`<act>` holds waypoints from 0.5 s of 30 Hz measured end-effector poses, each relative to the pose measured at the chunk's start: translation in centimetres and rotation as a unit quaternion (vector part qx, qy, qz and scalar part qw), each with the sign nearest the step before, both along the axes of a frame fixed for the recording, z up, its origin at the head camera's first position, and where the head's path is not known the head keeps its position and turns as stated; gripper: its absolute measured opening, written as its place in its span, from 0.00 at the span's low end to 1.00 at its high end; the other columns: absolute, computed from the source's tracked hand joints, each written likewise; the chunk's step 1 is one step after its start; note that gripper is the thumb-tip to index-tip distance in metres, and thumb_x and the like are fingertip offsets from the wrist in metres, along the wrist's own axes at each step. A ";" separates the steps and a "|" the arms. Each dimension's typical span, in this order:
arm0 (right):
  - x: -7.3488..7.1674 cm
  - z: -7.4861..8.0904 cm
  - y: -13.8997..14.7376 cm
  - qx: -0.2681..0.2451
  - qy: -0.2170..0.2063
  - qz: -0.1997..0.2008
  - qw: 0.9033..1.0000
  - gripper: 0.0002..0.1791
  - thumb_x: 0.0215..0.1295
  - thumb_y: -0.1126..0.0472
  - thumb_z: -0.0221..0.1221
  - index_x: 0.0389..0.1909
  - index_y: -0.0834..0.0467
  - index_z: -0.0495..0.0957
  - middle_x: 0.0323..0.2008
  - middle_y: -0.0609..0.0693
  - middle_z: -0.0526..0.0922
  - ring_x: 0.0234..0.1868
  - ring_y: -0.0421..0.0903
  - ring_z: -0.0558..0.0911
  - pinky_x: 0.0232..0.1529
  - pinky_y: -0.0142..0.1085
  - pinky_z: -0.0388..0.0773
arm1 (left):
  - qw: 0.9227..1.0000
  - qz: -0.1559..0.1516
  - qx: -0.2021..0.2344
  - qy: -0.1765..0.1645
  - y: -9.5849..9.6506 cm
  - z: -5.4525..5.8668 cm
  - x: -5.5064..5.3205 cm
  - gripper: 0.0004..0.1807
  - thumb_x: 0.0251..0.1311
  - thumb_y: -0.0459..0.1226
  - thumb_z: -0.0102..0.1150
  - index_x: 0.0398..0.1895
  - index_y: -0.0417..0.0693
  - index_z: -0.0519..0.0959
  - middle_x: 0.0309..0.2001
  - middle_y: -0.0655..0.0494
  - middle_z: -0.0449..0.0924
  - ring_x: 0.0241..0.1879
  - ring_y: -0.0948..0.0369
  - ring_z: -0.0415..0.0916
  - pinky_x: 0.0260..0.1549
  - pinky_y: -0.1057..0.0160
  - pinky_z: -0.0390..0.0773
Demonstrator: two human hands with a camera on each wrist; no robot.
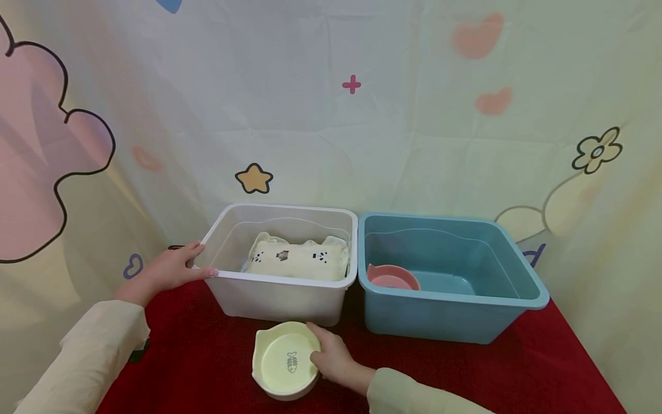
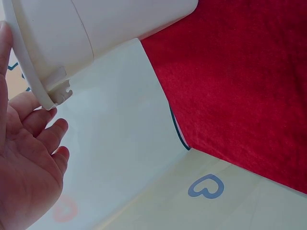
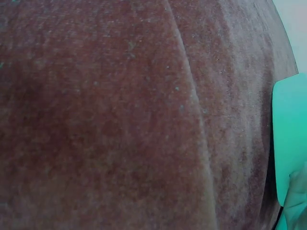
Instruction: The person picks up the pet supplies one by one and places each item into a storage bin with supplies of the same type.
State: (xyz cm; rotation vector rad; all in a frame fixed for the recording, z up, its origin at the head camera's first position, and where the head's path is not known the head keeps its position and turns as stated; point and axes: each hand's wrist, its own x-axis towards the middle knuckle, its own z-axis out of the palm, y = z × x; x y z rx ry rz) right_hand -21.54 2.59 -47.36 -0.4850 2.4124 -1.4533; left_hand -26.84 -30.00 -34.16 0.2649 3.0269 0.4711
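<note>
My left hand (image 1: 178, 267) holds the white bin (image 1: 281, 299) at its front left corner, the thumb over the front rim. In the left wrist view the fingers bend at the bin's rim (image 2: 29, 62). A cream pillow-like cloth item (image 1: 297, 261) with small bear prints lies inside. My right hand (image 1: 336, 356) pinches the right rim of a pale yellow pet bowl (image 1: 281, 368), which has cat-ear points and a fishbone print. The bowl is in front of the white bin. At the right wrist view's edge, part of the hand (image 3: 296, 199) overlaps a green-tinted shape.
A blue bin (image 1: 429, 316) stands right beside the white one, with a pink bowl (image 1: 393, 277) at its left end. Both bins rest on a red cloth (image 1: 201, 356). Behind them hangs a printed curtain (image 1: 331, 144).
</note>
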 end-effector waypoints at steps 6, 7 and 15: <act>0.1 0.6 0.5 0.025 0.000 0.004 1.000 0.36 0.44 0.78 0.45 0.61 0.66 0.60 0.54 0.64 0.71 0.09 0.40 0.69 0.08 0.30 0.67 | 1.000 -0.005 -0.004 0.010 0.1 0.0 -0.1 0.51 0.48 0.63 0.52 0.64 0.33 0.53 0.62 0.31 0.54 0.57 0.38 0.60 0.50 0.40 0.64; 0.1 0.7 0.6 0.028 0.000 0.006 1.000 0.36 0.44 0.78 0.45 0.62 0.65 0.60 0.54 0.64 0.71 0.09 0.40 0.69 0.08 0.30 0.67 | 1.000 -0.006 -0.003 0.010 0.1 0.0 -0.1 0.51 0.48 0.63 0.52 0.64 0.33 0.53 0.62 0.31 0.54 0.57 0.38 0.61 0.50 0.40 0.64; 0.2 1.9 1.3 0.036 -0.007 0.013 0.999 0.36 0.45 0.78 0.45 0.62 0.65 0.60 0.52 0.63 0.72 0.08 0.39 0.68 0.08 0.29 0.66 | 1.000 -0.003 0.000 0.004 -0.1 0.0 -0.1 0.52 0.47 0.64 0.50 0.64 0.33 0.52 0.62 0.31 0.53 0.56 0.38 0.61 0.49 0.40 0.64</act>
